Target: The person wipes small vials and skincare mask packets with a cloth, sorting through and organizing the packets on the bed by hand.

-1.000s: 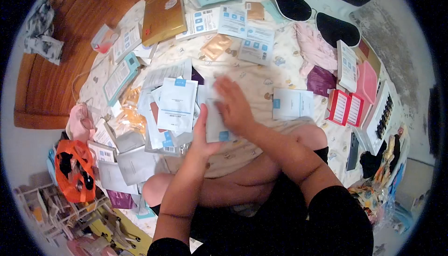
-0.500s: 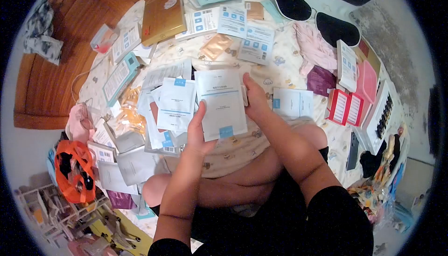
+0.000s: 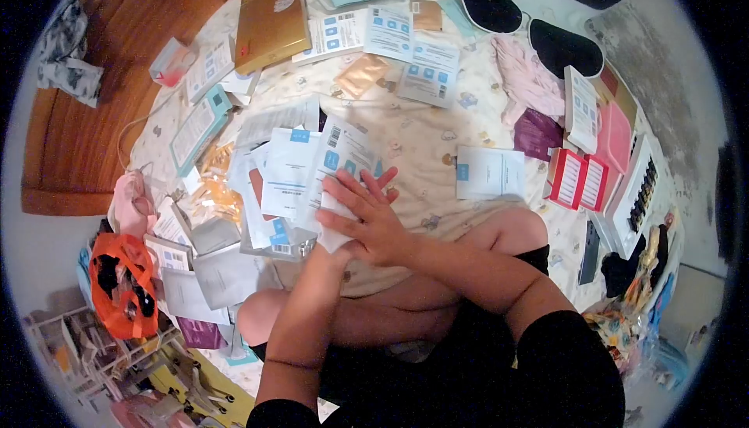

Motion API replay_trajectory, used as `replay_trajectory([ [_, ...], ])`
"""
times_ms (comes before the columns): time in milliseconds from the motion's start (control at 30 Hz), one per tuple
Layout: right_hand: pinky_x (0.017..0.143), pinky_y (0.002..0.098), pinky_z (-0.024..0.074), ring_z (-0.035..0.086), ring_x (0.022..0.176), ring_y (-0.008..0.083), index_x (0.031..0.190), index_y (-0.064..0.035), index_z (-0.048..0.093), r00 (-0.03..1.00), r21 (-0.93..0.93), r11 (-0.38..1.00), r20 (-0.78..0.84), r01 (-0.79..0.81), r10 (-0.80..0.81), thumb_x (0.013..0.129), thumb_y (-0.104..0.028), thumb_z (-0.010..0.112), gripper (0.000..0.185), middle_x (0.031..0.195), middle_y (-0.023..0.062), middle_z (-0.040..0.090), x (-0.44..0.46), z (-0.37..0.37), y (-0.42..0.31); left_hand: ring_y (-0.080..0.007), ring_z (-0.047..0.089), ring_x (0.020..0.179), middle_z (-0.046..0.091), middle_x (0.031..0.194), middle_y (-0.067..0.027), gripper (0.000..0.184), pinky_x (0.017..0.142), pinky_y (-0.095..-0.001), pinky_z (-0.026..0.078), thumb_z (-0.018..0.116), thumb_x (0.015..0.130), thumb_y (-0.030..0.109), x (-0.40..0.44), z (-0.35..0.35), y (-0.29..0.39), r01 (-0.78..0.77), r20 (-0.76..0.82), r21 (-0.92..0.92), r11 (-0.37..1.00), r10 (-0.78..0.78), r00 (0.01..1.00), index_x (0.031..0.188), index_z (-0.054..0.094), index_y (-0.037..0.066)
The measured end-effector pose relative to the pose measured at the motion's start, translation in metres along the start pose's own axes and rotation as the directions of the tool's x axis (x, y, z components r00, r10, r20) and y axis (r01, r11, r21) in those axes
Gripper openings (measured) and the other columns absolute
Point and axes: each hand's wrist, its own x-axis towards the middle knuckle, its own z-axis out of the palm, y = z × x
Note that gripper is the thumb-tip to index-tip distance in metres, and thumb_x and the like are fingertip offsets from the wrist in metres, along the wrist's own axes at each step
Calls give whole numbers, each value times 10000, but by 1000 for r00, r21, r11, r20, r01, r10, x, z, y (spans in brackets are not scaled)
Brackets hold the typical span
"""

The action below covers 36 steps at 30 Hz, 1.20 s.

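A white sheet-mask packet (image 3: pixel 337 147) with blue marks and a barcode on its back lies tilted across my left hand (image 3: pixel 337 259). That hand supports the packet from below, with fingertips showing past its right edge; most of the palm is hidden. Across the lower part of the packet, my right hand (image 3: pixel 370 223) rests flat with fingers spread. Just left of it is another white mask packet (image 3: pixel 292 170) with a blue label, on top of a pile of packets. A single white packet (image 3: pixel 491 173) lies on the bedding to the right.
Several white boxes (image 3: pixel 427 74), a gold box (image 3: pixel 273 25) and a gold sachet (image 3: pixel 363 75) lie farther back on the patterned bedding. To the right are a red box (image 3: pixel 577 179), a pink cloth (image 3: pixel 521 77) and a dark phone (image 3: pixel 589 252). An orange bag (image 3: pixel 125 287) hangs at left.
The packet has turned from its front to its barcode side and shifted left, now tilted. My right hand has moved from the packet's right edge to lie across it.
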Motion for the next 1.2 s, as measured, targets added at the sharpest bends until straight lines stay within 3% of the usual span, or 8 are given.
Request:
replay_trajectory([
  [367, 1028, 517, 83, 258, 1280, 331, 1199, -215, 496, 998, -284, 959, 60, 1, 17, 708, -234, 563, 496, 1358, 124, 340, 20, -27, 11, -275, 345, 1207, 319, 1330, -120, 515, 1009, -379, 286, 335, 916, 388, -10, 12, 2, 25, 35, -298, 954, -15, 999, 1354, 259, 128],
  [500, 949, 446, 300, 433, 1127, 337, 1121, -150, 540, 970, -288, 927, -46, -241, 238, 741, -167, 566, 381, 1221, 143, 471, 33, -40, 27, -242, 358, 1199, 364, 1305, -79, 468, 985, -375, 328, 379, 908, 318, -12, 5, 9, 81, -90, -257, 963, -107, 990, 1343, 288, 173],
  [733, 758, 375, 440, 557, 895, 337, 1039, -66, 563, 817, -456, 733, 23, -505, 576, 734, -158, 628, 325, 940, 174, 596, 31, -104, 65, -197, 499, 1013, 415, 1249, -74, 571, 807, -283, 446, 467, 758, -129, 4, 13, 19, -180, -245, 321, 930, 265, 933, 1270, 381, 107],
  [833, 746, 385, 451, 568, 891, 315, 1012, -85, 574, 580, -634, 428, -40, -644, 814, 660, -181, 688, 383, 925, 149, 607, 25, -139, 78, -165, 468, 1000, 424, 1229, -69, 583, 802, -246, 409, 478, 713, -147, -1, 16, 42, -291, -291, 569, 769, 519, 804, 1234, 422, 108],
  [900, 742, 392, 455, 572, 888, 309, 1015, -90, 571, 520, -681, 372, -14, -631, 854, 628, -187, 707, 422, 920, 142, 610, 13, -141, 97, -157, 446, 983, 428, 1202, -73, 579, 776, -230, 384, 490, 689, -140, -8, -1, 62, -141, 176, 983, -115, 787, 591, 1211, 446, 107],
  [1000, 730, 401, 462, 582, 876, 301, 1022, -104, 567, 475, -740, 327, 11, -588, 880, 576, -198, 736, 486, 912, 129, 617, 0, -129, 113, -181, 433, 1003, 378, 1229, -84, 536, 787, -271, 371, 502, 698, -110, -17, -8, 80, -86, -21, 994, 72, 870, 492, 1187, 465, 106],
  [1100, 722, 400, 466, 586, 875, 294, 1021, -117, 569, 449, -747, 315, 25, -585, 893, 555, -202, 747, 506, 924, 120, 614, 3, -125, 113, -188, 396, 1070, 299, 1284, -87, 479, 853, -313, 345, 513, 710, -74, -22, -3, 86, 4, 22, 1000, -23, 974, 225, 1154, 486, 103],
  [1200, 729, 396, 467, 580, 906, 285, 1032, -125, 561, 400, -748, 289, 34, -597, 916, 563, -192, 744, 508, 966, 115, 600, 5, -125, 110, -190, 337, 1147, 249, 1306, -92, 420, 910, -337, 309, 520, 738, -33, -22, 4, 84, -129, 91, 990, -64, 972, 219, 1141, 487, 82],
])
